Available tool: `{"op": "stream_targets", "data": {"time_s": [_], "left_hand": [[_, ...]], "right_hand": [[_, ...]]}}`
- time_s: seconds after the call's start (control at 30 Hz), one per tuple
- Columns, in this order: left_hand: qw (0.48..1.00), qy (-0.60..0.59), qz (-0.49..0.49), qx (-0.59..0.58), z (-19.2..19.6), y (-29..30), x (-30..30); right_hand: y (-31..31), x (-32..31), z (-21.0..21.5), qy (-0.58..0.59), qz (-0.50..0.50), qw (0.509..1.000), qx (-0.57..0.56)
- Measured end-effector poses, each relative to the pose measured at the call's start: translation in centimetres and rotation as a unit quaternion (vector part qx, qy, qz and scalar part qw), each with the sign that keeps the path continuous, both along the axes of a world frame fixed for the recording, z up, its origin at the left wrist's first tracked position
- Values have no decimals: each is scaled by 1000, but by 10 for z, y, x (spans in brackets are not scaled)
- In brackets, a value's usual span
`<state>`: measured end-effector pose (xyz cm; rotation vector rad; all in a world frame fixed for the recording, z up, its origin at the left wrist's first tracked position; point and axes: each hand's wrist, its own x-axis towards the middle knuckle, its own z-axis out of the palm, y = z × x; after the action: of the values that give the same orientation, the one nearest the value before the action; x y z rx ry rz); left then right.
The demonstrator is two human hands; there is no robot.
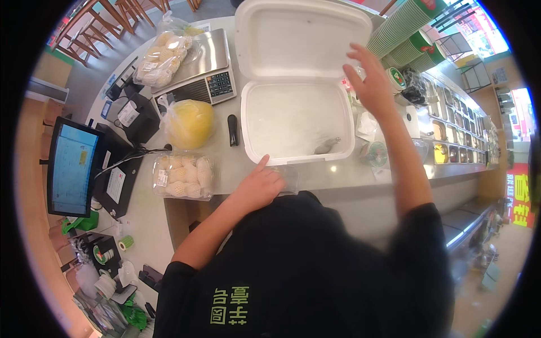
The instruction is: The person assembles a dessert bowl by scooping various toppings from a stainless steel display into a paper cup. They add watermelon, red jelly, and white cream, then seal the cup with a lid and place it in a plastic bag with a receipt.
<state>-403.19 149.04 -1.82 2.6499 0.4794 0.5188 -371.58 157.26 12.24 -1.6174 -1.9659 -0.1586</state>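
Hands first: our right hand (370, 84) is up with fingers spread, holding nothing, beside the edge of a rounded white foam-looking lid (304, 39); can't tell if it's touching. Our left hand (260, 186) points its index finger at the near rim of the white, round-cornered, foam-looking box (245, 127), and we can't tell if its other fingers pinch anything. The box sits open on the smooth grey counter (225, 163), lid folded back behind it. Risk, imo: a bump from our right hand could flip the lid, or a shove at the rim could skid something that light. Further out we've got a shiny metal scale (214, 53), a round yellow fruit in crinkly clear plastic (189, 124), and pale fruit in foam netting inside a clear boxy tray (183, 176).
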Motion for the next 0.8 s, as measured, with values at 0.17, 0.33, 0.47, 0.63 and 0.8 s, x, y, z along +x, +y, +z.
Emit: {"op": "stream_targets", "data": {"time_s": [0.17, 0.33, 0.47, 0.63, 0.8], "left_hand": [[999, 11, 50, -6, -16, -1, 4], [996, 4, 85, -21, -13, -4, 8], [994, -26, 105, -28, -19, -7, 9], [991, -62, 122, -16, -17, -9, 10], [992, -36, 114, -35, -14, -5, 9]], "right_hand": [[-35, -19, -72, -337, 85, 826, -444], [-43, -22, -126, -382, 117, 748, -530], [-31, -12, -93, -370, 123, 736, -553], [-10, 8, -16, -320, 110, 792, -509], [43, 23, 16, -187, 146, 847, -476]]}}
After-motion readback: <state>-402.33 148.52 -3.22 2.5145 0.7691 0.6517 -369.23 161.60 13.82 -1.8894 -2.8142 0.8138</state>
